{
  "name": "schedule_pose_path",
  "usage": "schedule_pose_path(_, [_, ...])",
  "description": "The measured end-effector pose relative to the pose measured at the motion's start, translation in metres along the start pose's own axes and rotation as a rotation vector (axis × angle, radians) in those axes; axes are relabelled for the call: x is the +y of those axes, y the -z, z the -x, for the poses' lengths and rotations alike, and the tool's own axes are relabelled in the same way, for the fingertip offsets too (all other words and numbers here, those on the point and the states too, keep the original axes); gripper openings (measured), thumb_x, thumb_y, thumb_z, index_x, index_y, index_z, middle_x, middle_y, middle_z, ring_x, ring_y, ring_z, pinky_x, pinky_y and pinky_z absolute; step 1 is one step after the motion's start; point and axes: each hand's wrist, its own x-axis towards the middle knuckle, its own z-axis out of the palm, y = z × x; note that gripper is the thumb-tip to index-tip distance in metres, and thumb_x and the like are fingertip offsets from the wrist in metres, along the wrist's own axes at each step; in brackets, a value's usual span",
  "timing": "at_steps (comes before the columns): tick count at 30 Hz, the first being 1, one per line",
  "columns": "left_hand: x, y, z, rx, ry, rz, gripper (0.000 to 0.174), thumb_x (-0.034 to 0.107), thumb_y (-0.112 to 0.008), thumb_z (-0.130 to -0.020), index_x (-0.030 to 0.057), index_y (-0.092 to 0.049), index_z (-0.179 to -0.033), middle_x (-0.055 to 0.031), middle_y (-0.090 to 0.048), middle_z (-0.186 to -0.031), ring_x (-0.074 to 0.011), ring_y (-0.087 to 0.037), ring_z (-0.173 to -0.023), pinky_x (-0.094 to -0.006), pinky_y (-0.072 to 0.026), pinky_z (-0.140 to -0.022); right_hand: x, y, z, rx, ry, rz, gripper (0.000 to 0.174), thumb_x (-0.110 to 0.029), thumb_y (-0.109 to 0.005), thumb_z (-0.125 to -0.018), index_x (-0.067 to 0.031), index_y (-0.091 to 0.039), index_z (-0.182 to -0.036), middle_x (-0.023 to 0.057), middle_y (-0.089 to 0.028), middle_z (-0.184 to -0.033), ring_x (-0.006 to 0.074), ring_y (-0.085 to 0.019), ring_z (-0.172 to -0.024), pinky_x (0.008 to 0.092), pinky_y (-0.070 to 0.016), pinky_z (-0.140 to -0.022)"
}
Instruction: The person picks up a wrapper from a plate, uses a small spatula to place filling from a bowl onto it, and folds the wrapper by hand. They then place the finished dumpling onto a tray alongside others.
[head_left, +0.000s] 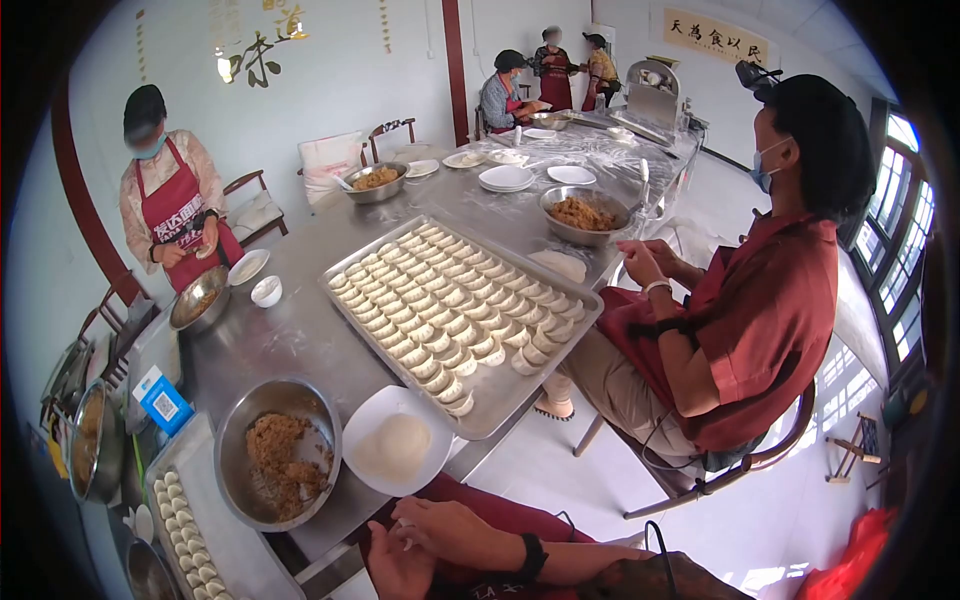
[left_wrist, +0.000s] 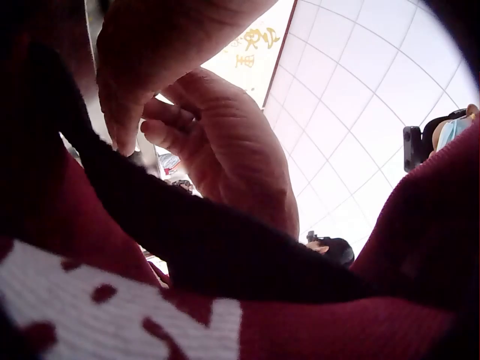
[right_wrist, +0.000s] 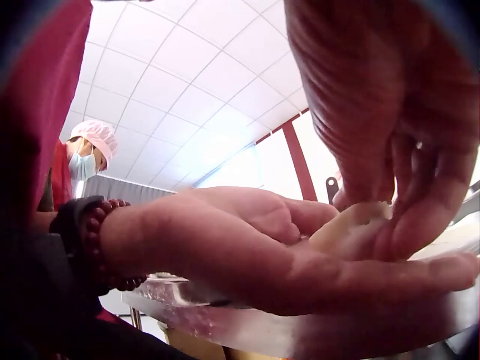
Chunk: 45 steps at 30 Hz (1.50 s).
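A pale dumpling point(right_wrist: 349, 229) lies between the two hands. The left hand point(right_wrist: 225, 247), with a bead bracelet and a black strap at its wrist, cradles it between thumb and long fingers. From above, the right hand point(right_wrist: 397, 142) pinches along the dumpling's edge. Seen from the head, the left hand point(head_left: 398, 565) is palm up and the right hand point(head_left: 455, 530) partly covers it, hiding most of the dumpling. Just beyond the hands stand a white dish point(head_left: 360, 470) with a stack of round wrappers point(head_left: 400, 445) and a steel bowl point(head_left: 325, 400) of brown filling point(head_left: 280, 460).
A large tray point(head_left: 475, 428) of dumplings in rows spans the steel table point(head_left: 280, 340). Another tray point(head_left: 225, 500) with dumplings is at left, near a blue QR card point(head_left: 162, 402). At right a person in red point(head_left: 770, 310) sits close; another person point(head_left: 175, 200) stands across.
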Motion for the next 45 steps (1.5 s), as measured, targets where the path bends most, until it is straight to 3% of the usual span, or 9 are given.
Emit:
schedule_pose_path(5, [0.003, 0.006, -0.007, -0.060, -0.026, 0.191, 0.060, 0.052, -0.049, -0.100, -0.0033, -0.053, -0.123, -0.0138, -0.058, -0.124, -0.0255, -0.058, -0.113, -0.0441, -0.0464, -0.102, 0.001, 0.006, 0.001, -0.065, 0.027, -0.217, 0.019, -0.016, -0.059, -0.094, -0.0077, -0.059, -0.111, 0.0123, -0.069, -0.105, 0.0327, -0.068, -0.090, 0.0382, -0.0556, -0.077])
schedule_pose_path(8, [0.006, 0.014, -0.008, -0.012, -0.030, 0.168, 0.058, 0.049, -0.050, -0.100, -0.0032, -0.052, -0.126, -0.0133, -0.059, -0.122, -0.0246, -0.058, -0.109, -0.0433, -0.0469, -0.101, -0.007, 0.015, 0.002, -0.074, -0.047, -0.110, 0.020, -0.017, -0.061, -0.093, -0.0096, -0.062, -0.111, 0.0099, -0.069, -0.110, 0.0322, -0.068, -0.089, 0.0384, -0.0552, -0.079])
schedule_pose_path(12, [0.009, 0.003, -0.007, -0.003, -0.036, 0.194, 0.060, 0.049, -0.047, -0.102, -0.0054, -0.050, -0.128, -0.0150, -0.061, -0.121, -0.0264, -0.058, -0.112, -0.0447, -0.0470, -0.099, 0.002, 0.024, 0.003, 0.020, 0.108, 0.039, 0.024, -0.017, -0.063, -0.091, -0.0132, -0.066, -0.114, 0.0058, -0.067, -0.118, 0.0307, -0.067, -0.097, 0.0387, -0.0555, -0.082])
schedule_pose_path(14, [0.008, 0.001, -0.006, -0.004, -0.046, 0.040, 0.065, 0.051, -0.042, -0.102, -0.0072, -0.050, -0.129, -0.0168, -0.061, -0.122, -0.0286, -0.058, -0.116, -0.0465, -0.0467, -0.100, 0.004, 0.032, 0.005, 0.046, 0.186, 0.172, 0.028, -0.016, -0.063, -0.089, -0.0145, -0.067, -0.116, 0.0056, -0.064, -0.125, 0.0304, -0.066, -0.105, 0.0387, -0.0550, -0.086])
schedule_pose_path(17, [0.009, 0.010, -0.010, 0.016, -0.002, -0.012, 0.070, 0.055, -0.037, -0.102, -0.0074, -0.050, -0.130, -0.0183, -0.061, -0.125, -0.0316, -0.057, -0.120, -0.0493, -0.0461, -0.100, 0.029, 0.024, 0.001, 0.113, 0.431, 0.321, 0.035, -0.016, -0.067, -0.083, -0.0151, -0.064, -0.118, 0.0094, -0.062, -0.129, 0.0313, -0.060, -0.116, 0.0428, -0.0531, -0.090])
schedule_pose_path(23, [0.013, 0.006, -0.008, -0.019, 0.088, 0.018, 0.074, 0.059, -0.033, -0.102, -0.0066, -0.050, -0.132, -0.0169, -0.059, -0.131, -0.0333, -0.056, -0.123, -0.0518, -0.0449, -0.102, 0.031, 0.019, 0.007, -0.141, 0.227, 0.133, 0.044, -0.020, -0.069, -0.084, -0.0187, -0.062, -0.128, 0.0079, -0.055, -0.136, 0.0318, -0.060, -0.115, 0.0396, -0.0503, -0.096])
schedule_pose_path(29, [0.013, -0.001, -0.001, -0.017, 0.081, -0.100, 0.074, 0.060, -0.034, -0.101, -0.0048, -0.050, -0.134, -0.0160, -0.057, -0.135, -0.0329, -0.054, -0.124, -0.0524, -0.0437, -0.103, 0.027, 0.015, 0.011, -0.152, 0.280, 0.217, 0.053, -0.022, -0.069, -0.085, -0.0244, -0.056, -0.136, 0.0077, -0.050, -0.141, 0.0310, -0.062, -0.111, 0.0399, -0.0518, -0.090])
schedule_pose_path(39, [0.012, 0.004, -0.002, 0.012, 0.105, -0.024, 0.072, 0.061, -0.034, -0.101, -0.0034, -0.051, -0.129, -0.0139, -0.059, -0.126, -0.0317, -0.057, -0.117, -0.0529, -0.0456, -0.100, 0.023, 0.022, 0.015, -0.090, 0.399, 0.266, 0.028, -0.016, -0.067, -0.086, -0.0135, -0.062, -0.113, 0.0116, -0.051, -0.143, 0.0293, -0.060, -0.118, 0.0401, -0.0502, -0.092])
schedule_pose_path(45, [0.010, -0.003, 0.002, -0.039, 0.163, -0.136, 0.079, 0.063, -0.031, -0.100, -0.0067, -0.046, -0.134, -0.0197, -0.056, -0.131, -0.0371, -0.056, -0.122, -0.0595, -0.0442, -0.103, 0.028, 0.026, 0.015, -0.103, 0.452, 0.115, 0.020, -0.017, -0.072, -0.083, -0.0116, -0.065, -0.101, 0.0144, -0.052, -0.142, 0.0315, -0.057, -0.124, 0.0417, -0.0483, -0.097])
